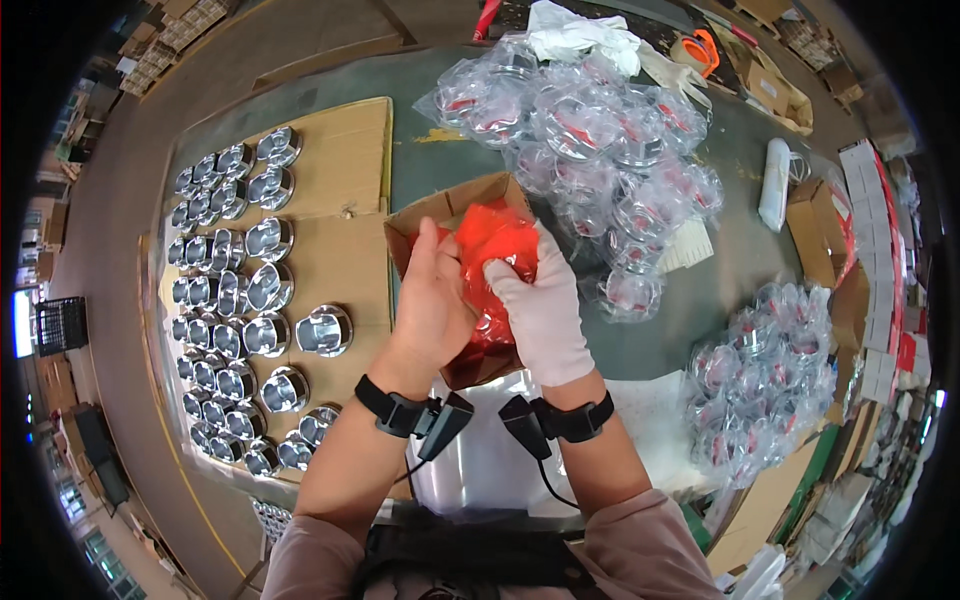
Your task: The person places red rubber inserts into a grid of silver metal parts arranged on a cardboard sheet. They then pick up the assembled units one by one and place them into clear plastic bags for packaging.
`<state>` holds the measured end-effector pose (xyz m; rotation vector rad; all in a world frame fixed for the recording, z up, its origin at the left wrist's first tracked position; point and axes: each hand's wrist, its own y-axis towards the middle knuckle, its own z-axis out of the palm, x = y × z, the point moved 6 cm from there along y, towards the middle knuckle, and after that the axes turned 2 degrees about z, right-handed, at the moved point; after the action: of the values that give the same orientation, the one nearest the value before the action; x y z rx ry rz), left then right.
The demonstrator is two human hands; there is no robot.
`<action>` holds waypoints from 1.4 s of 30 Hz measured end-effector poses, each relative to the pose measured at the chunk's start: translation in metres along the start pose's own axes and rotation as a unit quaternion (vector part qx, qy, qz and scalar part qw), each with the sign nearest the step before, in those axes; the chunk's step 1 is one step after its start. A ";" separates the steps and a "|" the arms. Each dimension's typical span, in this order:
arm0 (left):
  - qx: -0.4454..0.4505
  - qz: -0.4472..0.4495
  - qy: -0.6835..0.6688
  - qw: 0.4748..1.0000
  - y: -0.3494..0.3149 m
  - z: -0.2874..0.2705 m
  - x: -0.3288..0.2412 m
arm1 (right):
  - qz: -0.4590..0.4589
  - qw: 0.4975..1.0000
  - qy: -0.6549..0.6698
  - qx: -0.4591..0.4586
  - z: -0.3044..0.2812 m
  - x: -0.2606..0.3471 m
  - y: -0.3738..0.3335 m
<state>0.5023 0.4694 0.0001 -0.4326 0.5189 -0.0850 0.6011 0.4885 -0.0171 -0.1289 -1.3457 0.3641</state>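
Observation:
My right hand [545, 315], in a white glove, is closed on a shiny red plastic packet [497, 245], with the thumb pressed on its front. The packet is above an opened cardboard box [405, 218] in the middle of the table. Bare and palm inward, my left hand [435, 305] is at the box's left side, beside the red plastic. Its visible fingers are stretched out; part of them is hidden by the packet. More red plastic shows low in the box, and what the packet contains cannot be made out.
Rows of shiny metal pistons [268, 238] stand on cardboard sheets [345, 180] at the left. Clear-bagged metal parts lie in a large heap [600, 140] at the far right and a smaller pile [765, 380] at the right. An orange tape dispenser [700, 52] sits at the back.

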 end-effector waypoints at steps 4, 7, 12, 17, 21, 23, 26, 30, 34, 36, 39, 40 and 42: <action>0.037 0.038 0.114 0.992 -0.006 -0.024 0.009 | -0.019 0.981 -0.186 0.052 0.008 0.010 -0.020; 0.042 0.058 0.138 0.988 -0.024 -0.018 0.003 | -0.050 0.977 -0.197 0.057 0.019 0.018 -0.048; 0.084 0.035 -0.020 0.996 -0.092 -0.015 -0.019 | -0.203 0.907 -0.361 0.075 0.062 0.041 -0.102; 0.075 0.023 -0.049 0.996 -0.180 -0.060 -0.069 | -0.300 0.723 -0.616 0.087 0.156 0.053 -0.169; -0.041 0.001 0.049 0.998 -0.246 -0.119 -0.127 | -0.338 0.724 -0.564 0.209 0.216 0.027 -0.191; -0.034 0.049 0.117 0.991 -0.267 -0.131 -0.170 | -0.208 0.841 -0.421 0.269 0.236 0.027 -0.186; -0.071 0.063 0.208 0.974 -0.296 -0.146 -0.212 | -0.037 0.885 -0.331 0.325 0.267 0.042 -0.194; -0.078 0.054 0.194 0.976 -0.308 -0.158 -0.203 | -0.071 0.845 -0.422 0.320 0.296 0.010 -0.222; -0.003 -0.034 0.240 0.970 -0.346 -0.208 -0.165 | -0.056 0.867 -0.400 0.293 0.278 -0.045 -0.258; 0.035 -0.106 0.243 0.964 -0.365 -0.242 -0.145 | 0.035 0.866 -0.391 0.310 0.260 -0.086 -0.282; 0.009 -0.144 0.182 0.973 -0.383 -0.279 -0.124 | 0.240 0.879 -0.304 0.279 0.248 -0.120 -0.306; -0.008 -0.144 0.159 0.977 -0.387 -0.288 -0.120 | 0.265 0.887 -0.293 0.241 0.245 -0.122 -0.307; -0.046 -0.142 0.115 0.982 -0.390 -0.302 -0.120 | 0.177 0.905 -0.334 0.197 0.230 -0.123 -0.298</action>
<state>0.2602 0.0237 -0.0157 -0.5901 0.6883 -0.3903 0.4111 0.1422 0.0098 0.1064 -1.8941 1.0514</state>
